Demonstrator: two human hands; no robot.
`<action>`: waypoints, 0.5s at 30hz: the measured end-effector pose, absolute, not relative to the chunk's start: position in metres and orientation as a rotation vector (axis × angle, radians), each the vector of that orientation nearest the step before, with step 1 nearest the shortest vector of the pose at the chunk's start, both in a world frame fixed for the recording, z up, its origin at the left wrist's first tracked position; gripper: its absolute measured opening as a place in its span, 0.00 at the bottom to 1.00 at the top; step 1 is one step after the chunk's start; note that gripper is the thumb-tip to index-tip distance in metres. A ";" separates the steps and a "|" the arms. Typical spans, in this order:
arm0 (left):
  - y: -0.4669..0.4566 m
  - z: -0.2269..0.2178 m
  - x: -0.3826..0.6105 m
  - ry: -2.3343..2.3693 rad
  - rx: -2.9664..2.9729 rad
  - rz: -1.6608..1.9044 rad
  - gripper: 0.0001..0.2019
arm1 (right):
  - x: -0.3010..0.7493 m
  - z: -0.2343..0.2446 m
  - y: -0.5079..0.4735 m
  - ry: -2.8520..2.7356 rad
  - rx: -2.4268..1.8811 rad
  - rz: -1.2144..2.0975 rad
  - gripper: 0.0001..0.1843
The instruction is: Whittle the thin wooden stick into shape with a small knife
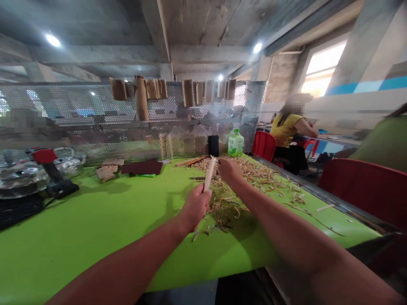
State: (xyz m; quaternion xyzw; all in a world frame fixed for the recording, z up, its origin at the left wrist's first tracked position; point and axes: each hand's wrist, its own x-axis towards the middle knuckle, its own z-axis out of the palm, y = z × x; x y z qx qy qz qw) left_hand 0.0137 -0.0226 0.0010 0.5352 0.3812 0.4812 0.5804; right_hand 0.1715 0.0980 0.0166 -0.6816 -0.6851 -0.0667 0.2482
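Wooden stick (209,173): pale and slender, it sits tilted in front of you, just above the near side of the heap of wood shavings (241,178).
Left hand (195,207): clenched around the stick's lower part, with the upper part rising from your fist.
Right hand (229,171): curled closed at the stick's upper end, over the heap. You cannot tell what it grips; only a small pale tip shows just beside it.
Under the heap: a lime-green tabletop (79,245), with loose curls spreading toward your side.
Behind the heap: a black upright box (213,145), a green-capped plastic bottle (235,143) and thin wooden strips (190,161).
Left of the heap: a dark red pad (142,167), paper scraps (106,170), then a red-and-black power tool (47,169) beside metal pots (22,178).
Beyond the heap: a perforated metal screen (133,106) with brown paper tubes (187,93) hanging along its top.
Right of the heap: red plastic chairs (356,186), a seated co-worker in a yellow shirt (284,131), and a second person in a green top (381,144) at the edge of view.
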 end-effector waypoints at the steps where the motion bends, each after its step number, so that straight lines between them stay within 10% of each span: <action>1: -0.023 0.000 0.015 0.852 1.264 1.123 0.07 | 0.178 0.017 0.103 -1.799 -1.893 -0.136 0.18; 15: 0.012 -0.004 -0.005 0.918 1.187 1.318 0.07 | 0.125 0.004 0.059 -2.204 -1.653 -0.138 0.17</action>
